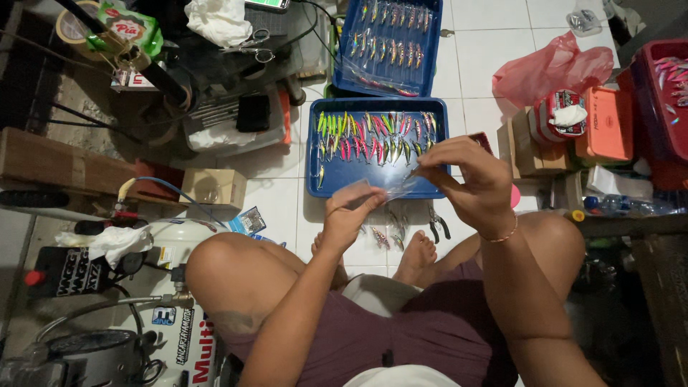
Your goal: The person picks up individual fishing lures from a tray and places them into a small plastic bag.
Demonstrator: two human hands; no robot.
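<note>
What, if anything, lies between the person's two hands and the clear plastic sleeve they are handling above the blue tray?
Nothing visible does. The left hand and the right hand both already touch the clear plastic sleeve, pinching it at opposite ends. It hangs in the air over the near rim of the blue tray of coloured fishing lures.

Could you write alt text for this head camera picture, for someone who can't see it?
Seen from above, a seated person's left hand and right hand hold a small clear plastic bag over a blue tray of bright fishing lures. A second blue tray lies beyond, with pliers on the white tiled floor.
</note>
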